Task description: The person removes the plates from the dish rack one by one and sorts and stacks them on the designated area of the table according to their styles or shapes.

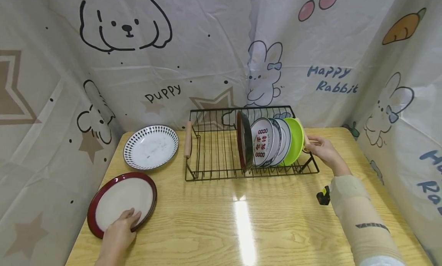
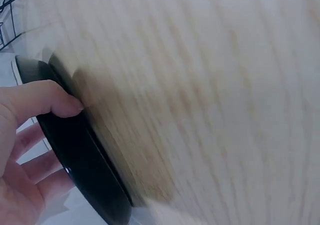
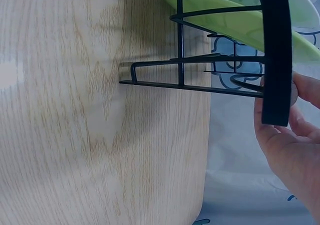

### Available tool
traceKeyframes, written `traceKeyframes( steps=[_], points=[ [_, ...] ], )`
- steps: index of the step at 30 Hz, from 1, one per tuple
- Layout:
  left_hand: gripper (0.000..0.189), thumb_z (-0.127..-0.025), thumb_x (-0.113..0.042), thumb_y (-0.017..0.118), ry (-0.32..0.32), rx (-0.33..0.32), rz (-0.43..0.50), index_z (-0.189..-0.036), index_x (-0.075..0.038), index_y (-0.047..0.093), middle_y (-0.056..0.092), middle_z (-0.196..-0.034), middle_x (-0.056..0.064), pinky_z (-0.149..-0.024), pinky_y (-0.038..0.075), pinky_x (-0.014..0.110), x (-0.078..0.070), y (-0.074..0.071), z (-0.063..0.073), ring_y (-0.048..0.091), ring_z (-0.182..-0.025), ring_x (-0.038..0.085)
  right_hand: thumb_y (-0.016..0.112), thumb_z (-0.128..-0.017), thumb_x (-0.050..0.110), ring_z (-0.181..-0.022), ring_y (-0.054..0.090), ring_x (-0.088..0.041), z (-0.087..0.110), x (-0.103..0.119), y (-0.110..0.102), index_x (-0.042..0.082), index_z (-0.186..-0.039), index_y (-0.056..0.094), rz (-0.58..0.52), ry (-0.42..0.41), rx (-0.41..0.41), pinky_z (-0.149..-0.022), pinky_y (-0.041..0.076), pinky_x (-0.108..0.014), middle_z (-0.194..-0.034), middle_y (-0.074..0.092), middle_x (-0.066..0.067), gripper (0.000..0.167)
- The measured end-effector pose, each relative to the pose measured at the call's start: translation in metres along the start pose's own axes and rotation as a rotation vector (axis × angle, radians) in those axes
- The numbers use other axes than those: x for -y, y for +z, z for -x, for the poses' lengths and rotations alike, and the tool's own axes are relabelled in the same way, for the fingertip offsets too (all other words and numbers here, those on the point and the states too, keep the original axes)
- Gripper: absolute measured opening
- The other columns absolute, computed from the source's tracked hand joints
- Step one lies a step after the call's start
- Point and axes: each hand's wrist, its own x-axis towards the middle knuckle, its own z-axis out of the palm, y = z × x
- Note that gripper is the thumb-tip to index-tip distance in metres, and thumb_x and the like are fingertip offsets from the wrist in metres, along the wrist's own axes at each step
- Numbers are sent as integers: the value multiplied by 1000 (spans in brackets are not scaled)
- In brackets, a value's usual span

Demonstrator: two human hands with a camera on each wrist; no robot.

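Note:
In the head view my left hand (image 1: 121,229) holds the near right rim of a cream plate with a dark red rim (image 1: 124,197) at the table's left. The left wrist view shows the thumb against its black underside (image 2: 85,155), with the other fingers on the opposite face. My right hand (image 1: 324,152) grips the wooden handle (image 1: 305,137) at the right end of a black wire dish rack (image 1: 221,177). In the rack's right half stand a dark brown plate (image 1: 246,143), several white patterned dishes (image 1: 263,143) and a lime-green dish (image 1: 294,143).
A white dish with a black diamond border (image 1: 150,147) lies behind the red-rimmed plate. Some small black and yellow object (image 1: 323,195) sits to the right, close to my right sleeve. Printed cloth (image 1: 214,66) hangs along the back and sides of the wooden table (image 1: 200,220).

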Motion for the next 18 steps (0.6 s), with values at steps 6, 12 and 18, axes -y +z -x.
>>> traceKeyframes(
  steps=[6, 12, 18],
  points=[
    [53, -63, 6, 71, -10, 79, 3, -116, 1, 62, 50, -122, 29, -83, 42, 58, 0, -4, -2, 49, -108, 48, 42, -97, 21, -118, 39, -38, -1, 0, 0, -5, -143, 19, -9, -3, 2, -102, 30, -51, -133, 34, -32, 58],
    [54, -63, 7, 71, 6, 101, 17, -115, 2, 61, 49, -121, 30, -82, 42, 58, -1, -5, -2, 49, -108, 49, 42, -97, 21, -119, 38, -39, -1, 0, 0, -4, -143, 18, -10, -2, 9, -103, 29, -51, -134, 33, -32, 58],
    [54, -63, 9, 70, 8, 129, 26, -116, 4, 60, 47, -122, 32, -85, 41, 57, -3, -7, -3, 47, -110, 49, 42, -97, 21, -119, 38, -39, 0, 0, 0, -5, -143, 18, -15, -10, 8, -103, 29, -51, -134, 33, -32, 58]
  ],
)
